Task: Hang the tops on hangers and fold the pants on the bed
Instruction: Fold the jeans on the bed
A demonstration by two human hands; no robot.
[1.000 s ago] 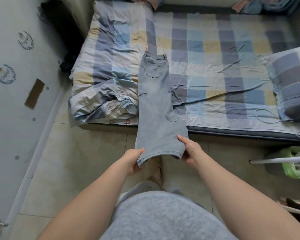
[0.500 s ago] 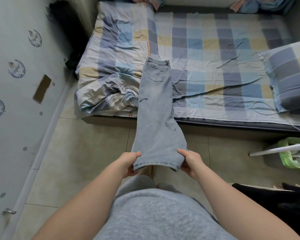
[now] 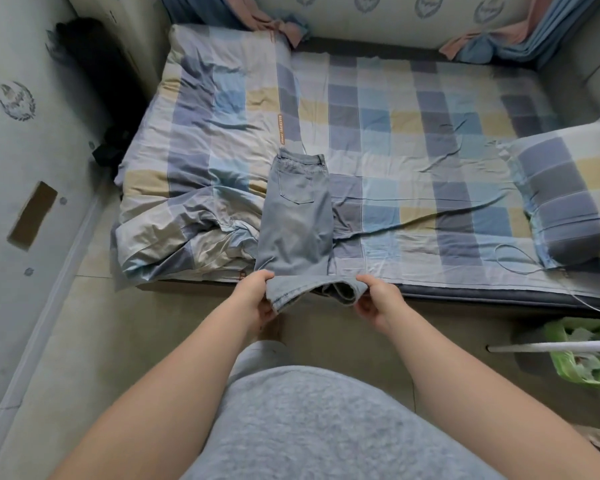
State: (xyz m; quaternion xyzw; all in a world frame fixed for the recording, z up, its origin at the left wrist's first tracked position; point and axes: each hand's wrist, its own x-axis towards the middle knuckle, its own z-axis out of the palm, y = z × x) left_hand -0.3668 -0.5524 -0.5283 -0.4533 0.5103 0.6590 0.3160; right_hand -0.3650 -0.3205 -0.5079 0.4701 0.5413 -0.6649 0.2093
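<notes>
Light blue jeans point(image 3: 297, 220) lie lengthwise on the bed point(image 3: 413, 140), folded leg on leg, waistband and back pocket at the far end. Their hem end is lifted at the bed's front edge. My left hand point(image 3: 255, 294) grips the left corner of the hems and my right hand point(image 3: 374, 297) grips the right corner, thumbs on top. The hems sag between the two hands. No hangers or tops are clearly in view.
A crumpled checked duvet point(image 3: 194, 188) covers the bed's left side. A checked pillow point(image 3: 568, 188) sits at the right. A green plastic bag point(image 3: 582, 355) and a white pole point(image 3: 551, 347) are on the floor at the right. The wall point(image 3: 25, 168) runs close on the left.
Both hands have carried the jeans' hem end forward and up to the bed's edge, so the hanging legs have shortened. The view has moved closer to the bed.
</notes>
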